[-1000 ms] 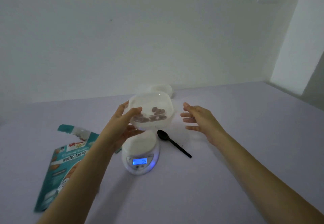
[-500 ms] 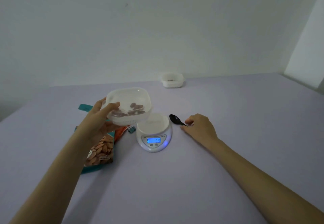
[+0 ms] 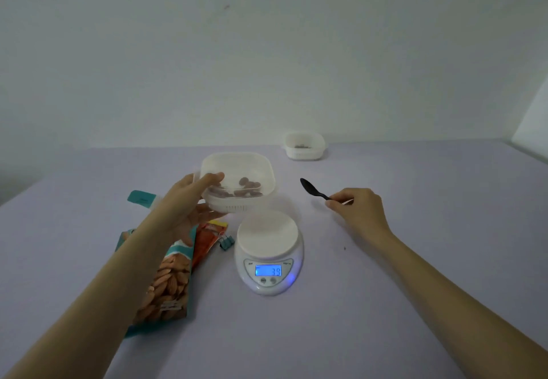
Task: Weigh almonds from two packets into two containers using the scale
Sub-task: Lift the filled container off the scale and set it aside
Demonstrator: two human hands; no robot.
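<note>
Clear container with a few almonds is held off the bench, up-left of the scale, clear of its platform; left hand grips it, thumb over the near rim, fingers curled under the base; display reads 39; right hand pinches the black spoon by its handle; teal packet and orange packet lie under the left forearm, binder clip just beside; second container far back.
</note>
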